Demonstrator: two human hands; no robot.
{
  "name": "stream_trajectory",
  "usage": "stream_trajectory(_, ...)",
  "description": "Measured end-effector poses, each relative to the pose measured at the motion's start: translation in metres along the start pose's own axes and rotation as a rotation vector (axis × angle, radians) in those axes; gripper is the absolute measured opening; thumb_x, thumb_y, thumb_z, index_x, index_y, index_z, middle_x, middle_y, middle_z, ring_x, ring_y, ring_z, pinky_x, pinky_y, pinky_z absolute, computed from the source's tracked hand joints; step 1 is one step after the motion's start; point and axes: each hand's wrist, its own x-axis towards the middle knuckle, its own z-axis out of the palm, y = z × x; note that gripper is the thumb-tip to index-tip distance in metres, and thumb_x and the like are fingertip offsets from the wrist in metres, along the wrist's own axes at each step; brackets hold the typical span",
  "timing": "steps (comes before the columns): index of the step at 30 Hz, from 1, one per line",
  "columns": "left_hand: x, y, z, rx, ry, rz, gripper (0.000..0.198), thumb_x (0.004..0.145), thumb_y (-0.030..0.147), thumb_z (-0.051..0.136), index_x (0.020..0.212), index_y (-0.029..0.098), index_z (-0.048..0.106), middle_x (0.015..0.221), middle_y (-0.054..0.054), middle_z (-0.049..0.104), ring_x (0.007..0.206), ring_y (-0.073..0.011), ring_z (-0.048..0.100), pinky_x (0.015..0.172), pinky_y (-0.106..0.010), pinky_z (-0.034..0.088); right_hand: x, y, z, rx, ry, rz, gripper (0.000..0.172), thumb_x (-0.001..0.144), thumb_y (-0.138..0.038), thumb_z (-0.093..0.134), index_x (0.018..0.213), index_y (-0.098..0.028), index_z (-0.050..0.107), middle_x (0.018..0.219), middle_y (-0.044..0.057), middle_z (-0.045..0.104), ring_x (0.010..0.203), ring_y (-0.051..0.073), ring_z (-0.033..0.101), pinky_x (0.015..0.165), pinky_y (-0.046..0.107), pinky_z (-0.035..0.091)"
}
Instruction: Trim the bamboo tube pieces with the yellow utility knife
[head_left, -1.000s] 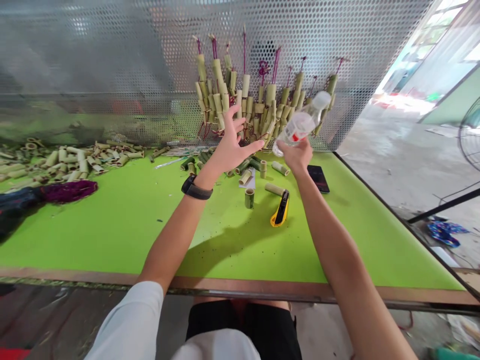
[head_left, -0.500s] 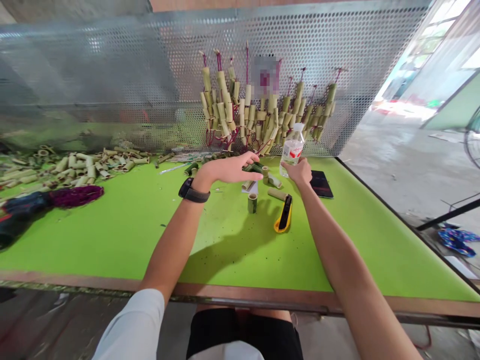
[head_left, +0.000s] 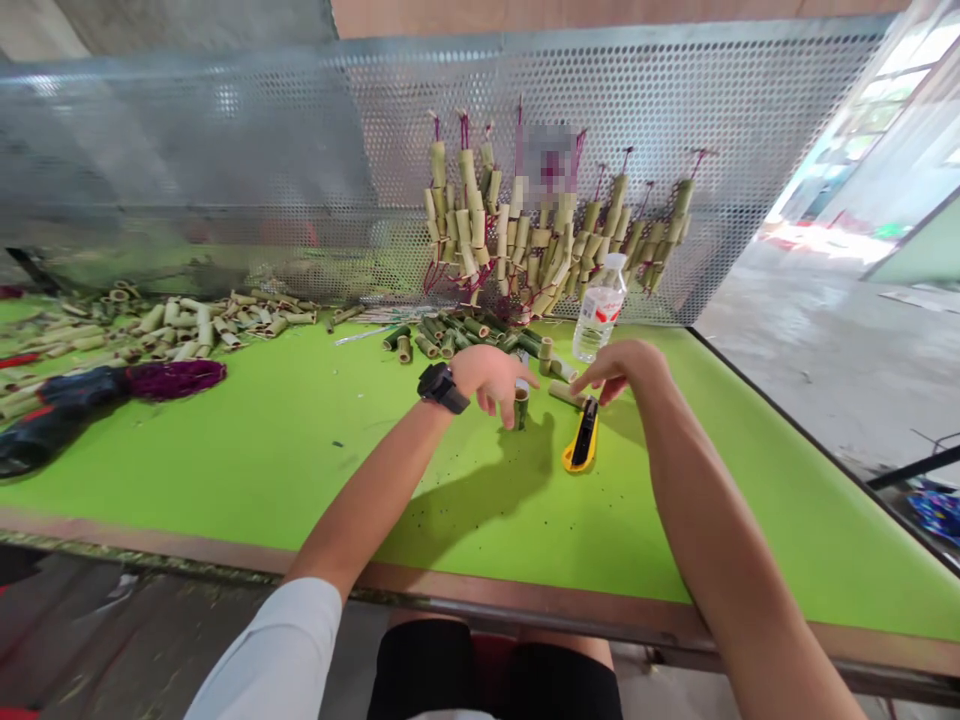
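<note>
My left hand (head_left: 491, 380), wearing a dark watch (head_left: 442, 387), hovers with spread fingers beside a short upright bamboo tube (head_left: 520, 412). It holds nothing, and its fingers partly cover the tube. My right hand (head_left: 622, 370) is bent down at the wrist, fingers apart, its index finger close to a pale bamboo piece (head_left: 564, 393) lying on the table. I cannot tell whether that finger touches it. Just below lies a yellow-and-black utility knife (head_left: 582, 440). Behind my right hand a water bottle (head_left: 598, 315) with a white cap stands upright.
Green bamboo pieces (head_left: 480, 325) lie at mid-table; a heap of paler ones (head_left: 187, 325) spreads left. A dark power tool (head_left: 67, 395) with purple cord (head_left: 176, 380) rests at left. Strung bamboo hangs on the perforated metal panel (head_left: 285, 160) behind the green tabletop (head_left: 300, 470).
My right hand has let go of the water bottle and come nearer, down toward the utility knife. My left hand has moved nearer and lowered toward the upright tube. The view has shifted slightly.
</note>
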Motion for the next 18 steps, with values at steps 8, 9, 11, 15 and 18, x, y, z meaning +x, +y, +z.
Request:
stream_trajectory(8, 0.016, -0.008, 0.005, -0.074, -0.047, 0.008, 0.077, 0.061, 0.036, 0.095, 0.135, 0.027, 0.079, 0.121, -0.015, 0.083, 0.085, -0.0333, 0.083, 0.069, -0.040, 0.067, 0.002, 0.003, 0.017, -0.081, -0.069, 0.108, 0.036, 0.067, -0.028, 0.105, 0.096, -0.020, 0.084, 0.094, 0.011, 0.085, 0.095, 0.030, 0.083, 0.088, 0.041, 0.067)
stream_trajectory(9, 0.017, -0.010, 0.004, -0.079, -0.048, 0.017, 0.067, 0.061, 0.037, 0.094, 0.127, 0.027, 0.081, 0.116, -0.013, 0.084, 0.084, -0.0328, 0.083, 0.068, -0.039, 0.066, 0.002, 0.004, 0.018, -0.088, -0.074, 0.090, 0.035, 0.065, -0.027, 0.105, 0.093, -0.021, 0.084, 0.092, 0.011, 0.085, 0.094, 0.030, 0.083, 0.086, 0.041, 0.067)
stream_trajectory(11, 0.017, -0.010, 0.003, -0.086, -0.037, 0.027, 0.057, 0.062, 0.039, 0.094, 0.117, 0.027, 0.081, 0.109, -0.011, 0.084, 0.084, -0.0320, 0.083, 0.068, -0.038, 0.065, 0.003, 0.005, 0.019, -0.093, -0.066, 0.066, 0.036, 0.060, -0.026, 0.106, 0.089, -0.023, 0.084, 0.088, 0.008, 0.084, 0.090, 0.031, 0.083, 0.082, 0.041, 0.067)
stream_trajectory(15, 0.011, -0.009, 0.011, -0.066, 0.041, 0.054, 0.053, 0.070, 0.047, 0.090, 0.118, 0.026, 0.078, 0.110, -0.011, 0.082, 0.084, -0.0302, 0.081, 0.072, -0.038, 0.063, 0.002, 0.013, 0.014, -0.098, 0.059, 0.038, 0.041, 0.051, -0.027, 0.106, 0.085, -0.023, 0.083, 0.079, 0.006, 0.082, 0.079, 0.032, 0.082, 0.075, 0.046, 0.068)
stream_trajectory(18, 0.007, -0.016, 0.029, 0.010, 0.223, 0.264, 0.042, 0.084, 0.051, 0.082, 0.117, 0.028, 0.075, 0.113, -0.007, 0.081, 0.095, -0.0288, 0.077, 0.084, -0.039, 0.061, -0.003, 0.024, -0.003, -0.071, 0.286, -0.016, 0.042, 0.050, -0.033, 0.106, 0.082, -0.022, 0.081, 0.075, 0.006, 0.081, 0.074, 0.032, 0.080, 0.073, 0.048, 0.068)
